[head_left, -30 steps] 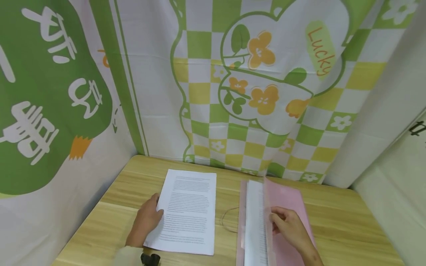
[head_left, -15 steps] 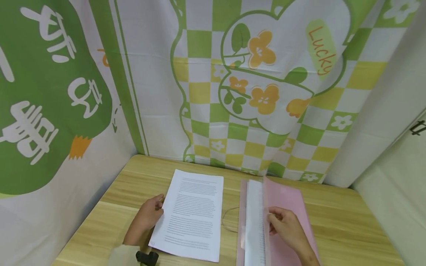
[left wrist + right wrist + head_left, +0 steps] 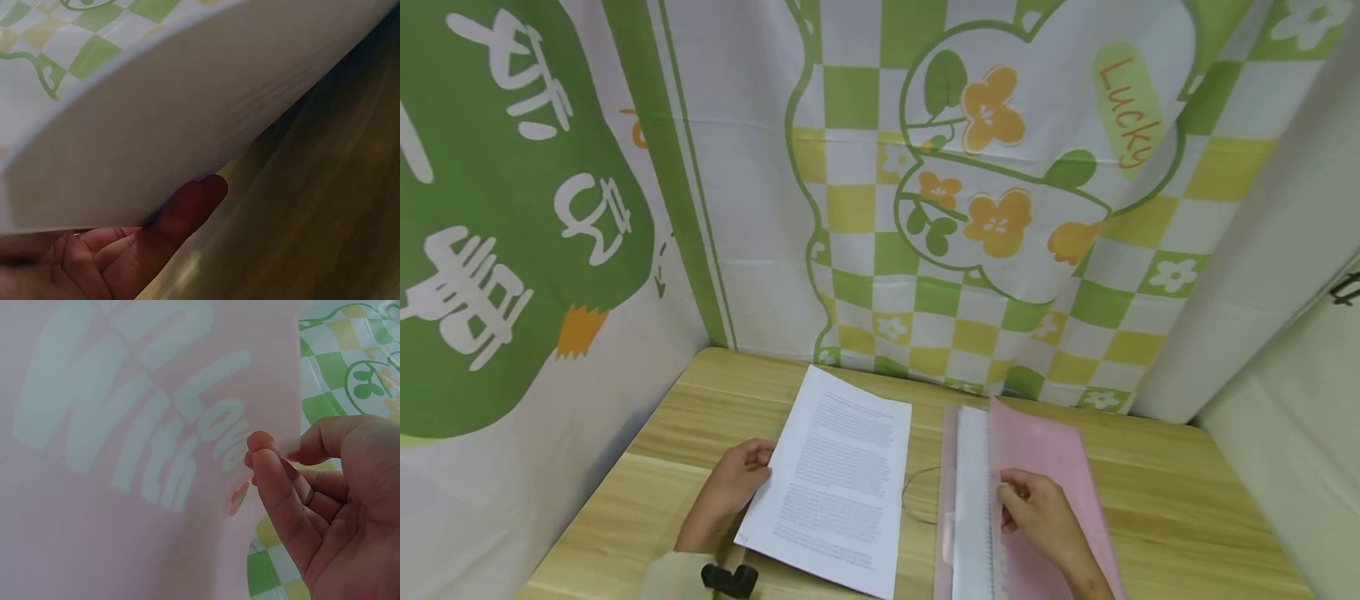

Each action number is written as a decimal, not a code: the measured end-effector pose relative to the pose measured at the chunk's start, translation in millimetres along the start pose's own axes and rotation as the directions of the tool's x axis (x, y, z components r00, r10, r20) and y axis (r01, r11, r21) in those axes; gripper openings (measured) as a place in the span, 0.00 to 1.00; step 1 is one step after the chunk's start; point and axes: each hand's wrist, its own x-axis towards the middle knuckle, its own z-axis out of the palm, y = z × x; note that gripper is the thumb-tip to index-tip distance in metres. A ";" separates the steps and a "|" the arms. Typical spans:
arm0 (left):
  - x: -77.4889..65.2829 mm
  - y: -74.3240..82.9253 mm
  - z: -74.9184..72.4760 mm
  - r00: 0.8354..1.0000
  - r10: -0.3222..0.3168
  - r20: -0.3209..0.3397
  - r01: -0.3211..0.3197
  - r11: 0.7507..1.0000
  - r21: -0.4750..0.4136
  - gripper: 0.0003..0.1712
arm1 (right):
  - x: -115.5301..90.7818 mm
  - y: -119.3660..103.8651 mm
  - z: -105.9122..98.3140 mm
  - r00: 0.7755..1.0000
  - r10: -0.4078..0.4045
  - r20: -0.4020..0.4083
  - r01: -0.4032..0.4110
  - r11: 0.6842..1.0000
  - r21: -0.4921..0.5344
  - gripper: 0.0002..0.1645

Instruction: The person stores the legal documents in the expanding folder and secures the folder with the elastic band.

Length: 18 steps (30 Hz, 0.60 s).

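My left hand (image 3: 730,483) pinches the left edge of a printed paper sheaf (image 3: 838,475), thumb on one face and fingers on the other. The sheaf is tilted, its left side raised off the table, and its underside (image 3: 137,137) fills much of the left wrist view. To the right lies a pink file folder (image 3: 1052,450) with its cover partly lifted. My right hand (image 3: 1041,512) pinches the free edge of that cover between thumb and fingers. White lettering and a small round button (image 3: 239,499) show on the cover. Inside the folder are white printed pages (image 3: 972,500), partly hidden by the cover.
A thin string (image 3: 910,500) loops out from the folder's left side onto the wooden table (image 3: 1187,517). Patterned curtains (image 3: 850,208) hang close behind the table and along both sides. A black strap (image 3: 730,579) sits at my left wrist.
My left hand has shifted the paper sheaf rightward toward the folder and tilted it up from the table. My right hand has drawn the folder cover's edge slightly left.
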 end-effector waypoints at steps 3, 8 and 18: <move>0.4 2.0 0.0 1.000 -0.002 -0.009 0.001 0.999 -0.045 0.20 | -0.3 0.3 0.6 1.000 -0.003 -0.006 0.003 1.000 -0.004 0.15; 3.1 1.3 -1.4 1.000 -0.019 -0.020 0.017 0.996 -0.092 0.20 | -0.1 0.8 1.2 1.000 -0.008 -0.005 0.007 1.000 -0.009 0.15; 3.9 3.9 0.7 0.998 -0.057 -0.015 0.052 0.972 -0.228 0.20 | -0.3 1.5 0.2 1.000 -0.021 -0.004 0.021 0.999 -0.026 0.14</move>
